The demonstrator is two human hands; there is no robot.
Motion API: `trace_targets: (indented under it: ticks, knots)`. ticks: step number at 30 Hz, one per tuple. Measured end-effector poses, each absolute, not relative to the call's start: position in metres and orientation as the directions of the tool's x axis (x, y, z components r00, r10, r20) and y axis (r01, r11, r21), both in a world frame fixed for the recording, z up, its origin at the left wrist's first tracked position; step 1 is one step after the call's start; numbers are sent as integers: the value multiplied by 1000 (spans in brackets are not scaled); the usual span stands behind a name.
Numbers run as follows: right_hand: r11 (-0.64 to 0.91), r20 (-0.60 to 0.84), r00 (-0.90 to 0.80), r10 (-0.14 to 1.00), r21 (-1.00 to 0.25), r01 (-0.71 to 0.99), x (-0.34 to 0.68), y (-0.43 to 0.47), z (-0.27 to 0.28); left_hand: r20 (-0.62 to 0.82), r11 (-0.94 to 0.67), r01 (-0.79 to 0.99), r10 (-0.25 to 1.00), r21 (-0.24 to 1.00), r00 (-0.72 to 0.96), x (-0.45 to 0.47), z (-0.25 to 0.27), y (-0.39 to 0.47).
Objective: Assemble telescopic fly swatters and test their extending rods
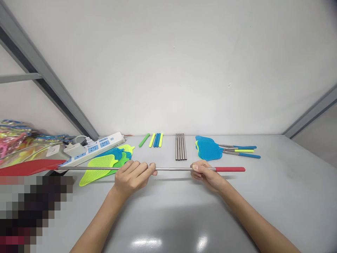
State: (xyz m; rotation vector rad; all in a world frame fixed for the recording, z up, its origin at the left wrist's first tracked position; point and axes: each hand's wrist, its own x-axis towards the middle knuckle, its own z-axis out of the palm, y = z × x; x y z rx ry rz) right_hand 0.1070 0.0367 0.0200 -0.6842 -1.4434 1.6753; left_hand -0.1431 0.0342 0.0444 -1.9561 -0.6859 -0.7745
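A telescopic fly swatter (173, 169) stretches level across the view, its metal rod drawn out long. Its red head reaches past the left edge, and its red grip points right. My left hand (135, 175) is closed round the rod left of the middle. Nearer the red grip, my right hand (204, 173) pinches the thicker part of the rod. Behind my left hand lie loose yellow-green, green and blue swatter heads (101, 165). Several short metal rods (180, 147) lie side by side behind the gap between my hands.
Several loose coloured handles (156, 140) lie near the wall. A pile of swatters with blue heads (209, 148) lies at the back right. At the left are a white power strip (105, 143) with plugs and plastic-wrapped goods (18, 140). A pixelated patch covers the lower left.
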Motion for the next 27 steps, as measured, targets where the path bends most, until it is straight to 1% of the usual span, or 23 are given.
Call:
trace_targets:
  ticks: [5, 8, 10, 12, 14, 19, 24, 27]
  knots:
    - [-35, 80, -521, 850, -978, -207, 110, 39, 18, 751, -452, 734, 187, -507, 634, -143, 41, 36]
    - [-80, 54, -523, 850, -970, -230, 108, 38, 16, 775, -467, 748, 185, -472, 604, -142, 37, 37]
    - [-136, 29, -535, 844, -954, -266, 106, 37, 15, 805, -480, 770, 196, -419, 560, -141, 34, 37]
    - [-167, 21, -541, 841, -940, -297, 105, 37, 16, 834, -493, 801, 237, -339, 499, -137, 31, 35]
    - [-168, 29, -539, 841, -935, -313, 105, 36, 17, 857, -496, 827, 271, -266, 438, -132, 28, 32]
    - [-203, 10, -568, 823, -928, -312, 108, 36, 19, 902, -471, 869, 293, -152, 317, -117, 23, 25]
    - [-259, -9, -565, 825, -895, -364, 101, 32, 16, 927, -473, 868, 235, -153, 292, -114, 24, 24]
    - [-251, 2, -537, 844, -883, -397, 98, 30, 16, 930, -455, 880, 248, -137, 273, -110, 24, 24]
